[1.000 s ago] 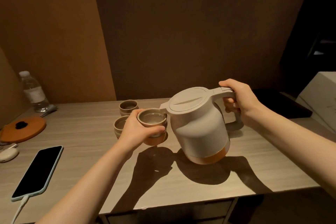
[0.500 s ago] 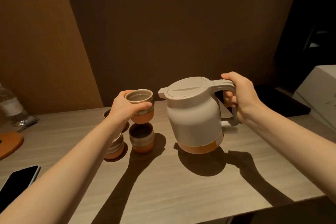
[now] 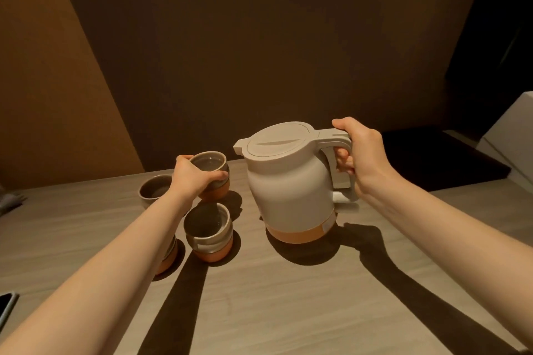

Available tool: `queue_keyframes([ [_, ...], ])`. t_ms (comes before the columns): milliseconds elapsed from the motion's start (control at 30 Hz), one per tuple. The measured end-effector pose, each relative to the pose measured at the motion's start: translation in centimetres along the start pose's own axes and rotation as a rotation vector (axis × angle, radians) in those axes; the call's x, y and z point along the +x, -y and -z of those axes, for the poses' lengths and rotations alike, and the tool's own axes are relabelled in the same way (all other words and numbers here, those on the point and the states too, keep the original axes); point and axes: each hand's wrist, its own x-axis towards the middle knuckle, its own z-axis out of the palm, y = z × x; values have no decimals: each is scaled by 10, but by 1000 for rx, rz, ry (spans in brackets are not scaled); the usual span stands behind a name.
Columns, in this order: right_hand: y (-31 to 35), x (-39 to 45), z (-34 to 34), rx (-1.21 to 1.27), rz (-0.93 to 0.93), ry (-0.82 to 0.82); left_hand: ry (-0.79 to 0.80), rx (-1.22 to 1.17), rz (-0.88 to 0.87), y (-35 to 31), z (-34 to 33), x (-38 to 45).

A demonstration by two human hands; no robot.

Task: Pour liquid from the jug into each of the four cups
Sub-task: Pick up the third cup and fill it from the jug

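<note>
The right hand has its grip closed round the handle of a pale beige plastic jug with a flat lid and an orange base band. The jug is nearly upright, tipped slightly, its spout toward the cups; whether its base touches the light wood-grain table or hangs just above it cannot be told. No brand, label or writing can be read on the jug or on anything else in view.

The left hand has its grip wrapped round a small ceramic cup with a grey glazed upper part and a terracotta foot, fingers curled on its near side, thumb at the far rim. This held cup is upright, just left of the jug's spout; whether it rests on the table cannot be told. Liquid glints inside it.

A second cup of the same grey and terracotta make stands on the table nearer the camera, directly before the held one. A third cup stands further left at the back, and a fourth cup is mostly hidden under the left forearm.

At the lower left edge lies the corner of a dark-screened phone. A white box sits at the far right.
</note>
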Motion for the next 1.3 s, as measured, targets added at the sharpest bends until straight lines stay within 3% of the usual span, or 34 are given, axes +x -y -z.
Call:
queue_keyframes([
  [500,-27,9,-2,19,-56,-12,111,161,109,17,-10,18],
  [1133,-27,4,-1,-4,-38,21,267,26,301,14,-1,14],
  [1300,-27,3,-2,-13,-36,19,252,110,328,8,1,13],
])
